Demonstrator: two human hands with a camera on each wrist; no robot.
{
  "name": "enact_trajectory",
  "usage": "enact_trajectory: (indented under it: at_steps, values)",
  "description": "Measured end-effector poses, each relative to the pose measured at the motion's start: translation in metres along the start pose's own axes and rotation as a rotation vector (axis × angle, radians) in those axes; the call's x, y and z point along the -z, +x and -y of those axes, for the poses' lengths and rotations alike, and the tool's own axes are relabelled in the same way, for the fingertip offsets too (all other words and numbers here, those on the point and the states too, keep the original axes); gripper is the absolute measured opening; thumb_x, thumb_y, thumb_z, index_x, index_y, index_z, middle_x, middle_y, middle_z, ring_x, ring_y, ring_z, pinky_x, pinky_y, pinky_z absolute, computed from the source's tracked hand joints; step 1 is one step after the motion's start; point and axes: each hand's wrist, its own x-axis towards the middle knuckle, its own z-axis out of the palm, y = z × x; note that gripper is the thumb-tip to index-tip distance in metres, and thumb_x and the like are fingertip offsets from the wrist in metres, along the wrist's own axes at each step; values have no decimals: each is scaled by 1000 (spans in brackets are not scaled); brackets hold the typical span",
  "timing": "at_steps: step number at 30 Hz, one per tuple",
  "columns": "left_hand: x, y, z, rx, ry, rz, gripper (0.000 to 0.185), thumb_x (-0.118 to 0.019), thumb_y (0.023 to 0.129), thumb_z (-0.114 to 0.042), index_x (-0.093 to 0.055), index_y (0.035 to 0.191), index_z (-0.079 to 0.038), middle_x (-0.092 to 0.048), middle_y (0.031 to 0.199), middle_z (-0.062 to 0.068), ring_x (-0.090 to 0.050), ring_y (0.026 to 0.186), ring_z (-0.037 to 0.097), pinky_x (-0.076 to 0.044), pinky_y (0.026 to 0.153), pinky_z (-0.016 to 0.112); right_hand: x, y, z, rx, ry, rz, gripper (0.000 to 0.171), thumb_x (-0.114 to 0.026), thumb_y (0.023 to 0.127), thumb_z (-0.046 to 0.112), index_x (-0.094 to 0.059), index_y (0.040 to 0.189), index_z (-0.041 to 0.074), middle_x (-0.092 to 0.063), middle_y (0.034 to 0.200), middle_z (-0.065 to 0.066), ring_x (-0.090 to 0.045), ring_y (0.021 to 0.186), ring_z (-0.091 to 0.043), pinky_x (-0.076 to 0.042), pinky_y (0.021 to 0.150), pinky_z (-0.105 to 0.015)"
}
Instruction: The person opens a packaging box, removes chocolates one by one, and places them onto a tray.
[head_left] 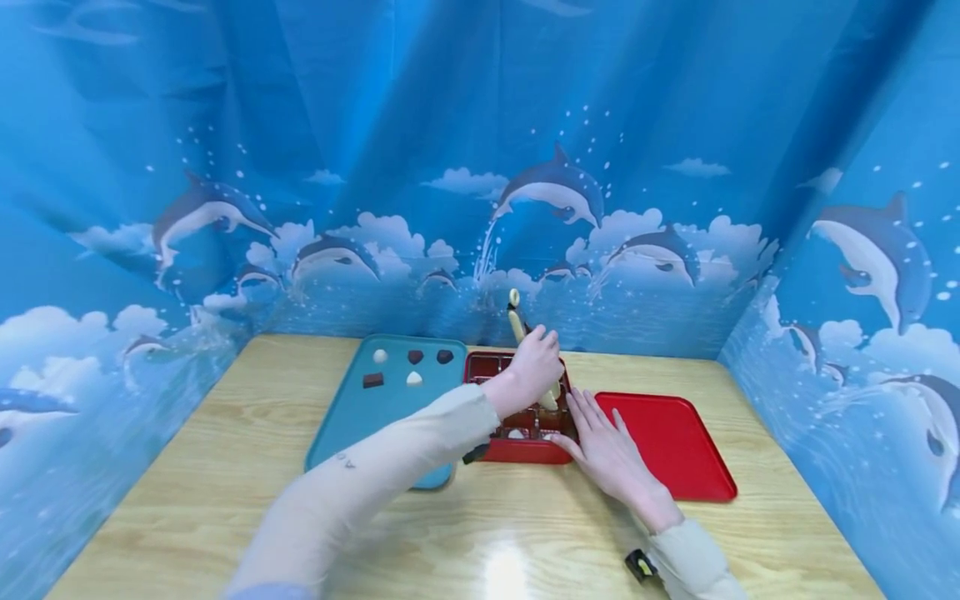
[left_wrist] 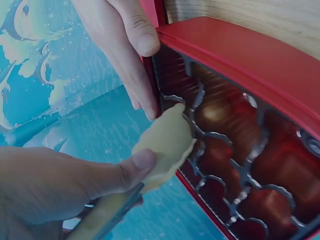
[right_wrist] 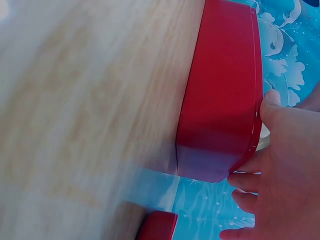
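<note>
My left hand grips cream-coloured tongs, whose ringed end points up and back. In the left wrist view, the thumb presses along the tongs' wide scalloped head, which reaches over the compartments of a red box. Whatever may be between the tong tips is hidden. A brown divided insert lines the box, and a white chocolate sits in a front compartment. My right hand rests against the box's right side with straight, spread fingers, its thumb at the front rim.
Left of the box lies a teal tray bearing a round white chocolate, a brown rectangular one and several others. On the right a red lid lies on the wooden table. A dolphin-print curtain encloses the back and sides.
</note>
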Motion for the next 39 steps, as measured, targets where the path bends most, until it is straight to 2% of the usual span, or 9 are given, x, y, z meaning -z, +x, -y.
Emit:
enact_trajectory:
  at_steps: [4,10,13,18,24,27,32,39]
  values:
    - [7,11,-7,0,-3,81,29,-50,107,-31,-70,127,-38,-66,122,-15,-47,110,9,-32,96,30,2,0,0,-4,2,7,79,-56,101,50,-34,156,-2,-31,163,-19,-24,151,-39,-22,116,-67]
    - [10,17,-14,8,-43,166,34,-43,110,-31,-65,134,-40,-63,130,-16,-46,118,9,-32,100,30,4,-1,2,-5,16,20,80,-55,101,51,-32,157,-1,-30,164,-18,-23,152,-40,-22,116,-67]
    - [7,15,-14,34,-89,165,32,-47,109,-30,-67,133,-38,-64,130,-14,-47,120,10,-32,101,31,4,-1,3,-3,21,20,80,-54,101,51,-32,156,-2,-30,163,-18,-23,152,-39,-22,116,-66]
    - [1,10,-12,48,-126,117,27,-55,105,-30,-71,127,-33,-67,125,-10,-50,116,13,-34,100,33,5,-1,3,-5,27,19,81,-54,101,52,-32,157,-2,-30,163,-19,-23,152,-39,-22,116,-66]
    - [-5,4,-8,6,-65,3,22,-59,103,-32,-76,117,-32,-69,117,-10,-51,110,13,-36,96,32,2,-1,1,-7,24,24,82,-51,102,55,-31,157,-1,-29,164,-18,-22,152,-38,-22,117,-66]
    - [-6,1,-4,-16,-39,-42,21,-61,102,-32,-76,116,-32,-68,120,-10,-51,114,14,-37,98,33,1,0,0,-5,18,24,81,-50,102,55,-31,157,-1,-29,164,-18,-22,152,-38,-22,117,-66]
    - [-6,-4,3,-27,-59,-79,22,-60,103,-28,-76,118,-31,-66,126,-9,-50,121,16,-36,104,35,0,0,1,-2,19,26,81,-51,102,54,-32,156,-2,-29,164,-18,-22,152,-38,-22,116,-66]
    - [-14,-10,5,-25,-49,-148,19,-63,102,-28,-77,115,-30,-66,126,-7,-51,121,17,-38,103,35,2,0,2,-2,30,18,80,-52,102,53,-33,156,-3,-30,163,-19,-24,151,-39,-23,116,-67]
